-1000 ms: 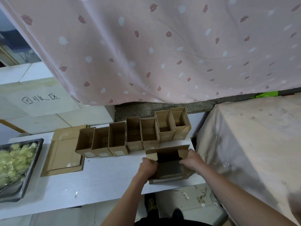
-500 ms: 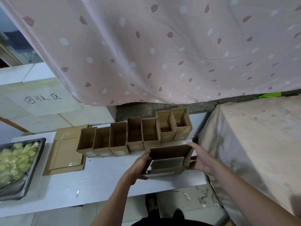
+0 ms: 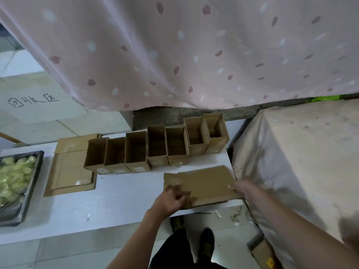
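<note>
Two grips flanked a flattened carton (image 3: pixel 207 183).
Its long axis ran left-right; left grip (image 3: pixel 171 199) clutched the near-left flap, right grip (image 3: pixel 241 188) met the right end, closure unclear.

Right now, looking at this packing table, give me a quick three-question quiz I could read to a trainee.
1. True or false: the left hand and the right hand both touch the flattened carton.
2. How many open boxes stand in the row behind it?
3. Where on the table does the tray of pale yellow pieces sit? A) left end, B) right end, C) middle.
Key: 1 true; 2 seven; 3 A.
</note>
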The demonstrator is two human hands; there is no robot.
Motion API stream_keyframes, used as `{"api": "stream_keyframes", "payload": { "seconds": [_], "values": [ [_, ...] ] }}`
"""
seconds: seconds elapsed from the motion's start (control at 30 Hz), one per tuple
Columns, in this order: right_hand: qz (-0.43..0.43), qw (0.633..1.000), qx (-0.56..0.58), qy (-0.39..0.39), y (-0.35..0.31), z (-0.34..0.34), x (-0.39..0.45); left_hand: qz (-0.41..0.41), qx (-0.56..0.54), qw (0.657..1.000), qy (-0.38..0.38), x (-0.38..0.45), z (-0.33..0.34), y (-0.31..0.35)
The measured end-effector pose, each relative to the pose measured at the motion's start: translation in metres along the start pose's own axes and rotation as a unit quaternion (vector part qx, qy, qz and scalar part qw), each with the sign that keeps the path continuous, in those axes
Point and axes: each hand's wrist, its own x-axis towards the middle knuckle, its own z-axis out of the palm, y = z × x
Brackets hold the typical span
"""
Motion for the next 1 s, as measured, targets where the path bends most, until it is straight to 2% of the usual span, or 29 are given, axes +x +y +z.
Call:
{"api": "stream_keyframes", "payload": {
  "seconds": [0.1,0.23,0.37,0.5,0.57,0.63,0.7,0.77,0.83,1.0],
  "values": [
    [-0.007,0.998,-0.052,0.018,0.006,0.014,0.011,0.009,0.056,0.998,-0.019,0.01,0.017,-0.014],
    [-0.011,0.993,-0.115,0.032,0.017,0.036,0.026,0.0,0.087,0.996,-0.004,0.026,0.043,-0.03],
    [-0.02,0.988,-0.136,0.067,0.028,0.06,0.042,-0.051,0.095,0.994,-0.004,0.037,0.069,-0.045],
    [-0.014,0.967,-0.223,0.125,0.037,0.078,0.047,-0.055,0.142,0.987,0.048,0.047,0.091,-0.052],
    [-0.067,0.939,-0.287,0.179,0.044,0.085,0.048,-0.069,0.172,0.98,0.076,0.051,0.099,-0.049],
    [-0.189,0.896,-0.334,0.224,0.048,0.093,0.048,-0.084,0.172,0.977,0.091,0.057,0.104,-0.043],
    [-0.304,0.85,-0.374,0.211,0.045,0.106,0.054,-0.085,0.178,0.974,0.111,0.069,0.108,-0.038],
    [-0.368,0.816,-0.407,0.18,0.041,0.12,0.062,-0.064,0.174,0.973,0.134,0.084,0.111,-0.033],
    [-0.389,0.8,-0.423,0.172,0.04,0.132,0.071,-0.039,0.164,0.974,0.154,0.1,0.114,-0.029],
    [-0.403,0.786,-0.422,0.206,0.053,0.143,0.093,-0.034,0.175,0.962,0.207,0.122,0.123,-0.036]
  ]
}}
